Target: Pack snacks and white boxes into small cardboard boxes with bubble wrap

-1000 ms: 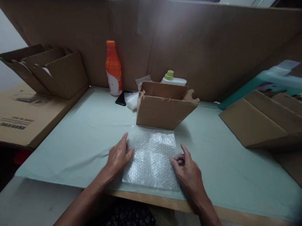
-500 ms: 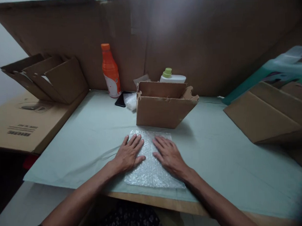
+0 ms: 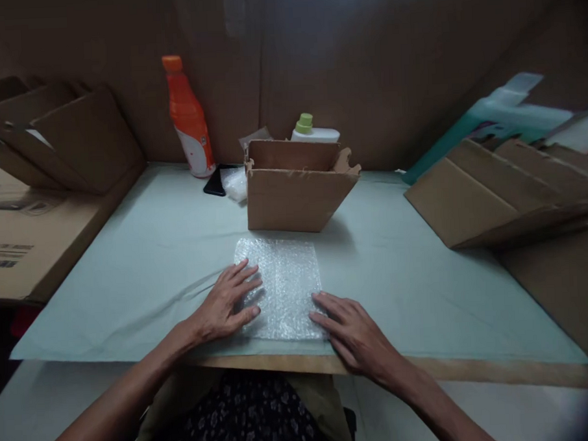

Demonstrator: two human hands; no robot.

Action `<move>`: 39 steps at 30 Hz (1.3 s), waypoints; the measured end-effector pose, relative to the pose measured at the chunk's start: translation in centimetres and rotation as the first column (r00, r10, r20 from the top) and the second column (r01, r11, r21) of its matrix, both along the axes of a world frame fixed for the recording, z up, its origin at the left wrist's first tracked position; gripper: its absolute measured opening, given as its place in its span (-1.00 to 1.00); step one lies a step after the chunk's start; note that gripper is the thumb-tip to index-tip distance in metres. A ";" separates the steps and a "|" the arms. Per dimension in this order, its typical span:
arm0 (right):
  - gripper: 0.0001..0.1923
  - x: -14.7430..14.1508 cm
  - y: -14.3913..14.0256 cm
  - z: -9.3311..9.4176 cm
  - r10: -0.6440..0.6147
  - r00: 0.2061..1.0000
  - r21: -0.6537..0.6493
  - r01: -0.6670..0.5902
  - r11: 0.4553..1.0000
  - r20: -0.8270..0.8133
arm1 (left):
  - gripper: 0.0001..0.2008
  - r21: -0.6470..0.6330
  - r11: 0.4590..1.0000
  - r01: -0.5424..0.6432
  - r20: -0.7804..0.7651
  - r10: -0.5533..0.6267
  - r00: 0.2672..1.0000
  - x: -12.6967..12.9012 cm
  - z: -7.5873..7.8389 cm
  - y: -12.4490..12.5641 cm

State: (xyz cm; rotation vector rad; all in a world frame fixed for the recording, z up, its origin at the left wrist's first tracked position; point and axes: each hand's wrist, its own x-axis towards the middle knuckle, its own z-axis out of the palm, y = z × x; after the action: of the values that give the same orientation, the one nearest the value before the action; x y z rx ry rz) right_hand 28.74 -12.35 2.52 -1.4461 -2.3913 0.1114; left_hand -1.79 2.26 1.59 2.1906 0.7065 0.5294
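Hidden or unclear: I see only the cap and shoulder of the white bottle (image 3: 314,131) behind the open carton (image 3: 295,191); a dark phone (image 3: 215,183) is half covered by a clear bag (image 3: 234,183). Folded cartons at both sides are cut off. Count: one bubble wrap sheet (image 3: 283,283), one orange bottle (image 3: 186,118), two hands. The sheet is clear, square and lies flat on the green table cover (image 3: 144,253) near the front edge. My left hand (image 3: 225,304) lies open on its left edge; my right hand (image 3: 352,332) rests flat, fingers spread, touching its lower right corner.
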 end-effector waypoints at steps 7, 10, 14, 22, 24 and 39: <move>-0.76 -1.1 1.1 0.8 -0.319 0.779 -0.213 0.240 0.947 -0.540 | -0.09 0.004 0.987 0.160 -0.051 -0.160 0.986 -2.9 1.2 -2.3; -0.71 -1.2 0.7 1.1 -0.470 0.629 -0.371 0.294 0.881 -0.619 | -0.65 0.028 0.999 -0.018 0.011 0.018 1.000 -2.4 0.5 -2.6; -0.65 -1.1 0.3 -0.2 -0.551 0.557 -0.457 0.312 0.833 -0.622 | -0.72 -0.088 0.968 -0.237 -0.021 0.236 0.972 -0.5 0.3 -2.5; -0.71 -1.0 1.3 -2.6 -0.577 0.732 -0.113 0.580 0.807 -0.364 | -0.85 0.070 0.919 -0.389 -0.417 0.381 0.825 2.3 1.2 -1.0; -0.63 -0.7 1.5 -3.4 -0.579 0.766 -0.001 0.603 0.798 -0.278 | -0.89 0.144 0.914 -0.380 -0.461 0.402 0.791 2.5 1.2 -0.9; -0.83 -1.8 4.1 -2.2 -0.530 0.638 -0.194 0.521 0.831 -0.559 | -0.94 -0.034 0.902 -0.431 -0.350 0.393 0.850 2.1 1.2 -0.7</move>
State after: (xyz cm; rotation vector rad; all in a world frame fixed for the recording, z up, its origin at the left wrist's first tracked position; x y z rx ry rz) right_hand 26.97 -8.26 0.34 -1.7374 -1.4021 0.3761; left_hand 0.32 1.60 2.76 2.0454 1.3808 0.3143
